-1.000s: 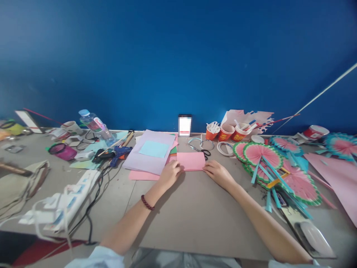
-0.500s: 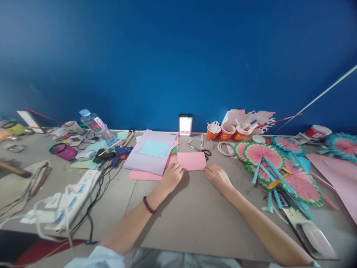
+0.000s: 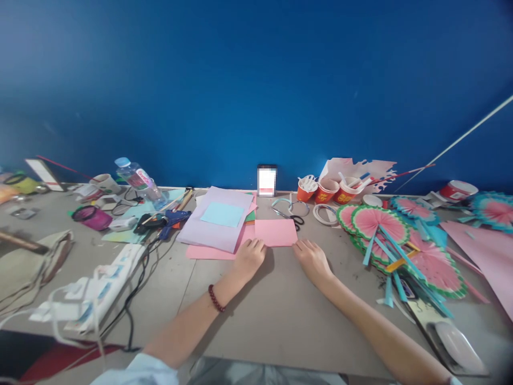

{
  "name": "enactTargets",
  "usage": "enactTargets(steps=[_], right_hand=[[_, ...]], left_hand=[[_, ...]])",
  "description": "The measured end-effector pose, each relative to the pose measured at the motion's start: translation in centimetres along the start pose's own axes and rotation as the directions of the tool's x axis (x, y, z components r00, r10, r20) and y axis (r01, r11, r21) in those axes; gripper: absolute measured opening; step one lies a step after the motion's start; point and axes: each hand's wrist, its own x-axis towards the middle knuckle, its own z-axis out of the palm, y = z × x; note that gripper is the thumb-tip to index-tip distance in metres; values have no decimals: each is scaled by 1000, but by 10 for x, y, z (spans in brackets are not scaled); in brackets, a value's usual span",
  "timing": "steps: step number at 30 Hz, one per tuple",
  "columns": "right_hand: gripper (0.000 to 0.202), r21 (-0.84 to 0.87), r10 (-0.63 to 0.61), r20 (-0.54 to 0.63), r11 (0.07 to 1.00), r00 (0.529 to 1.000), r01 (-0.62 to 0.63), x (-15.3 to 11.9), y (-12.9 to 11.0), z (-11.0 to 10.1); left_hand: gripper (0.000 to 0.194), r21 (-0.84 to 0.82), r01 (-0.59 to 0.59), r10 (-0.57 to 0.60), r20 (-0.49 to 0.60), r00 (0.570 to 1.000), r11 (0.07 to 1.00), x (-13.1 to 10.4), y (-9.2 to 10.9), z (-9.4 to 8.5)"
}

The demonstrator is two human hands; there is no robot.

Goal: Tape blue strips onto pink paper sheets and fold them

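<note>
A pink rectangular sheet of paper (image 3: 276, 232) lies on the table in front of me. My left hand (image 3: 250, 259) is closed at its near left corner, fingers curled and pressed together. At the near right corner, my right hand (image 3: 311, 259) pinches the paper's edge in the same way. The thumbs are mostly hidden. Left of the sheet, a large lilac sheet (image 3: 220, 235) lies over other pink paper, with a small light-blue sheet (image 3: 222, 214) on top. Just behind the pink paper is a pair of black-handled scissors (image 3: 297, 220).
A phone (image 3: 266, 182) leans on the blue wall. Paper cups (image 3: 327, 191) stand back right, near pink-and-green paper fans (image 3: 380, 224). On the left are a glue gun (image 3: 173, 222), a tilted bottle (image 3: 140, 182) and a power strip (image 3: 108, 289) with trailing cables.
Both hands have drawn very slightly toward me along the paper's near edge, and the fingers look a little more curled. The paper lies almost where it was.
</note>
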Motion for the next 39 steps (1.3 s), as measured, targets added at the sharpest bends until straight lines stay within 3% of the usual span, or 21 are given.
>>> enactTargets(steps=[5, 11, 15, 18, 22, 28, 32, 39], right_hand=[[25, -19, 15, 43, 1000, 999, -14, -2, -10, -6], [27, -70, 57, 41, 996, 998, -54, -6, -24, -6], [29, -101, 95, 80, 991, 992, -87, -7, -30, -5], [37, -106, 142, 113, 986, 983, -130, -6, -35, -8], [48, -112, 142, 135, 986, 981, -128, -5, -40, -15], [37, -109, 152, 134, 984, 979, -138, -5, -42, -17], [35, -98, 125, 60, 988, 990, -119, -6, -42, -11], [40, -81, 107, 89, 992, 990, -100, -4, -44, -10]], left_hand=[[23, 28, 77, -78, 26, 997, 997, -4, 9, 0], [12, 23, 178, -179, 52, 982, 984, -7, 30, -12], [44, 10, 221, -221, 31, 975, 975, -7, 45, -15], [51, 40, 247, -249, 70, 966, 968, -6, 50, -16], [49, 25, 240, -242, 76, 967, 970, -4, 50, -18], [36, -56, 195, -193, 26, 981, 979, -2, 45, -18], [26, -116, 138, -131, 60, 989, 984, -1, 41, -16], [50, -196, 138, -127, 68, 990, 971, -3, 40, -16]])
